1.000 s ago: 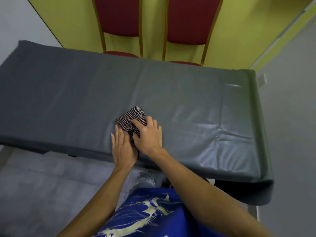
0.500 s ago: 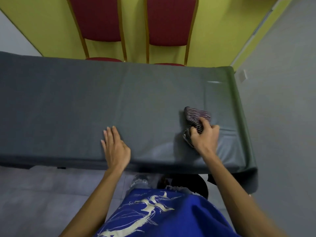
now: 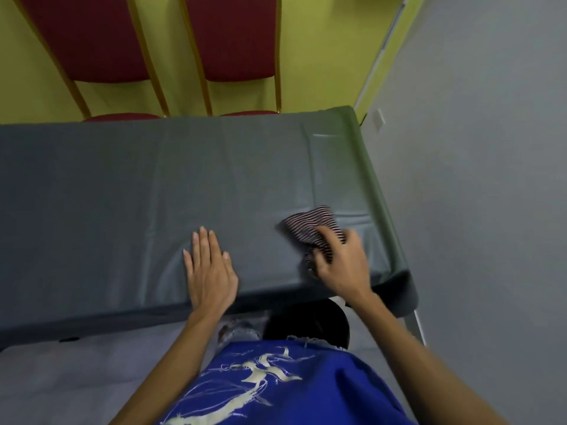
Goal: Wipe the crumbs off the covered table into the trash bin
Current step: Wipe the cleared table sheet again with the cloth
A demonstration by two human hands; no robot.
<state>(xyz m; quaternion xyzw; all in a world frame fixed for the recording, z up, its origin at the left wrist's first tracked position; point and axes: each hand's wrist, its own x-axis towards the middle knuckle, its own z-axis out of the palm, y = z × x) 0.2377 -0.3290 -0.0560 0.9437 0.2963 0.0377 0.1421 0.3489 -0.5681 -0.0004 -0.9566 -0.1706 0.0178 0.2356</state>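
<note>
My right hand (image 3: 340, 265) gripped a crumpled dark-and-white striped cloth (image 3: 310, 228), fingers curled over it, pressing it onto the dark grey-green plastic table cover (image 3: 122, 194) near the right end and the front edge. My left hand (image 3: 208, 268) lay flat and relaxed on the cover, well apart from the cloth. A round black trash bin (image 3: 303, 320) stood under the front edge, between my arms. Two red padded chairs (image 3: 92, 38) stood behind the table.

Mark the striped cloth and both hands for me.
striped cloth (image 3: 308, 225): head view, exposed striped fold above the fingers.
left hand (image 3: 210, 271): head view, back of the hand.
right hand (image 3: 340, 265): head view, back of the hand.
</note>
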